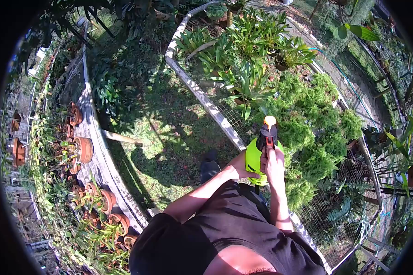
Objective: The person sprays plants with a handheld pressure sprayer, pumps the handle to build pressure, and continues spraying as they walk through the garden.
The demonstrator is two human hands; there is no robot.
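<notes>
The fingers of the right hand (273,160) were closed round the handle of a pump sprayer (253,158), its thumb near the red trigger (269,141); whether the trigger was pressed could not be told. The left hand (239,168) held the tank low on its left side, thumb across the front, the other fingers hidden behind it.

That partly hidden lower grip looked the likelier weak point: a wet or loosened hold could let the tank twist and throw the aim off. Reaching further could also knock the tank against the wooden rail (202,101) close by, and a nozzle too near the foliage might soak one patch unevenly.

The sprayer stood right of the frame's centre, its tank bright yellow-green with dark lettering, its head black, its nozzle (270,121) glowing orange-yellow in the sun. Beyond it, feathery green plants (305,130) spread rightward, and strap-leaved potted plants (250,41) filled the upper centre-right.
</notes>
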